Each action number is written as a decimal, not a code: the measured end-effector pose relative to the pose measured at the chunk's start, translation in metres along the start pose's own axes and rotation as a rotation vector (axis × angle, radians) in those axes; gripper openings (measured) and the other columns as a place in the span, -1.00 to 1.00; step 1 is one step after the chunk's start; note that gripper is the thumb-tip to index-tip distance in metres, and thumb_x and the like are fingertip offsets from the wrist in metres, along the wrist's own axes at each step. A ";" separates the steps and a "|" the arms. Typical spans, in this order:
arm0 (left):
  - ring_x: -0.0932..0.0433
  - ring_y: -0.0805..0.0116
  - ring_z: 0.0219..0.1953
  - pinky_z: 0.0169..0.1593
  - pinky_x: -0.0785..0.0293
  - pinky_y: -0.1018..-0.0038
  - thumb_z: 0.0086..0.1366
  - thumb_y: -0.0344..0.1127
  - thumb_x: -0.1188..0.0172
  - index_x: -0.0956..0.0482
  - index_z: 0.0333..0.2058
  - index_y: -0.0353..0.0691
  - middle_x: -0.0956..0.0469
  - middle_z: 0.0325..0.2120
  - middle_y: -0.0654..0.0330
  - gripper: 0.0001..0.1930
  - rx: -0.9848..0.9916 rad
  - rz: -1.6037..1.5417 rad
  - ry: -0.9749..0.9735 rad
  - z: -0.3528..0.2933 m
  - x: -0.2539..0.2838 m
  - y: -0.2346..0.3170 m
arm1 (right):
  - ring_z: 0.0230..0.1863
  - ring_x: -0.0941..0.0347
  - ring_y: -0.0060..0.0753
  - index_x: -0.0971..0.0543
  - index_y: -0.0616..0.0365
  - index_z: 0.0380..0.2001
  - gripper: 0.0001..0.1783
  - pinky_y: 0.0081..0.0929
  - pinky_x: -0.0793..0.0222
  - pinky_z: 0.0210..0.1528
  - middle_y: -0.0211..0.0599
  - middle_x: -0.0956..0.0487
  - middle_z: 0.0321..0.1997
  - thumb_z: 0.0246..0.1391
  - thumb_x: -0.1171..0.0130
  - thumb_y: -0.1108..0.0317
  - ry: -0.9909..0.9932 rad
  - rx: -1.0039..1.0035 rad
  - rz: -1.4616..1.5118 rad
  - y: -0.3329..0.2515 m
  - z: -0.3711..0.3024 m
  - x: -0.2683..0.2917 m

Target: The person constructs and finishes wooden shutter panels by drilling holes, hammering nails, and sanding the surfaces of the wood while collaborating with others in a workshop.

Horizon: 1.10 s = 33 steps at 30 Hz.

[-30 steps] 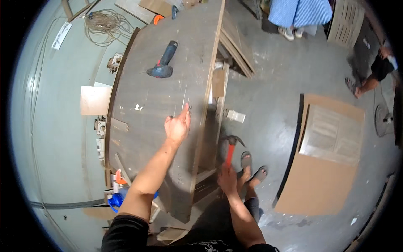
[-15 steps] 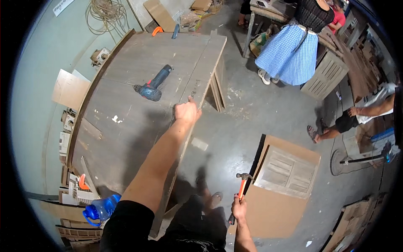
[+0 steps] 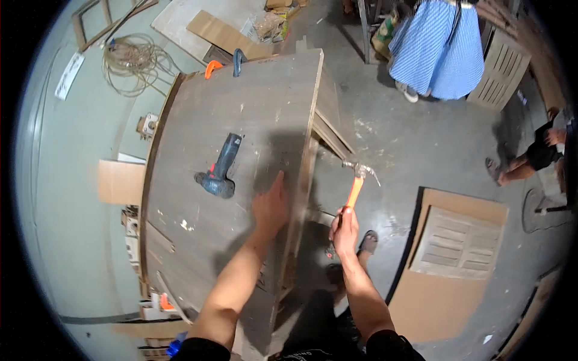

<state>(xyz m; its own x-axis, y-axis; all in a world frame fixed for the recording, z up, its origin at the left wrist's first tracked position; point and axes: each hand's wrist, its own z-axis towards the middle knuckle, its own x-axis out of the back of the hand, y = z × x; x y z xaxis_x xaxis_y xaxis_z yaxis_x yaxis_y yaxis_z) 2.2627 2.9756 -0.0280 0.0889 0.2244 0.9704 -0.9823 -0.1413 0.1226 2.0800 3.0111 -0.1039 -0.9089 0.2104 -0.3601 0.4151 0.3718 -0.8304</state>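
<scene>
In my right hand [image 3: 344, 231] is a claw hammer [image 3: 355, 191] with an orange and black handle. Its metal head points away from me, beside the right edge of the brown wooden workbench [image 3: 198, 111]. My left hand [image 3: 271, 204] rests at the bench top near that edge, slightly blurred. Its index finger is stretched out, and nothing shows in it. A blue-black cordless drill [image 3: 223, 165] lies on the bench a little beyond and left of my left hand.
Orange [image 3: 212, 68] and blue clamps [image 3: 238, 62] sit at the bench's far edge. Right on the floor, a slatted wooden panel [image 3: 460, 240] lies over cardboard [image 3: 442, 304]. A person in a checked blue skirt [image 3: 436, 51] stands far right; another person's leg [image 3: 518, 165] shows further right.
My right hand has raised the hammer forward, up beside the bench edge. The left hand stays near the edge, its index finger now straighter. The view has shifted, so the skirted person shows less.
</scene>
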 end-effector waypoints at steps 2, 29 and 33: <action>-0.58 -0.12 -0.44 -0.32 -0.51 0.12 0.24 -0.40 -0.07 -0.57 0.07 -0.12 -0.62 -0.41 -0.08 -0.60 0.015 -0.134 0.079 0.002 -0.006 0.001 | -0.74 -0.10 -0.65 -0.38 0.06 -0.26 -0.59 -0.61 -0.06 -0.71 -0.53 -0.24 -0.69 0.42 0.24 -0.04 0.037 0.122 0.088 0.035 0.037 -0.027; -0.38 0.24 -0.71 -0.52 -0.29 0.41 0.15 -0.59 0.01 -0.49 0.04 -0.50 -0.37 -0.72 0.17 -0.57 -0.039 -0.195 0.012 0.004 -0.010 -0.005 | -0.64 -0.31 -0.54 -0.46 0.14 -0.26 -0.55 -0.51 -0.25 -0.54 -0.43 -0.40 -0.63 0.37 0.12 -0.06 -0.200 0.188 -0.174 0.019 0.111 -0.045; -0.40 0.23 -0.69 -0.49 -0.33 0.41 0.15 -0.59 0.01 -0.50 0.03 -0.51 -0.39 -0.70 0.16 -0.57 -0.010 -0.255 0.005 0.008 -0.008 -0.002 | -0.72 -0.24 -0.55 -0.46 0.05 -0.35 -0.52 -0.53 -0.21 -0.61 -0.47 -0.36 -0.67 0.37 0.16 -0.13 0.153 -0.002 0.537 -0.032 0.130 -0.037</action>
<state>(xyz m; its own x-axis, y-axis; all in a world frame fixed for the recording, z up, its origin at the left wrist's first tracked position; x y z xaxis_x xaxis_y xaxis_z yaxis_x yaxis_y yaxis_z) 2.2658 2.9669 -0.0342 0.3330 0.2560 0.9075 -0.9300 -0.0698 0.3610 2.0953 2.8738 -0.1189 -0.5533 0.4998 -0.6664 0.8186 0.1782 -0.5461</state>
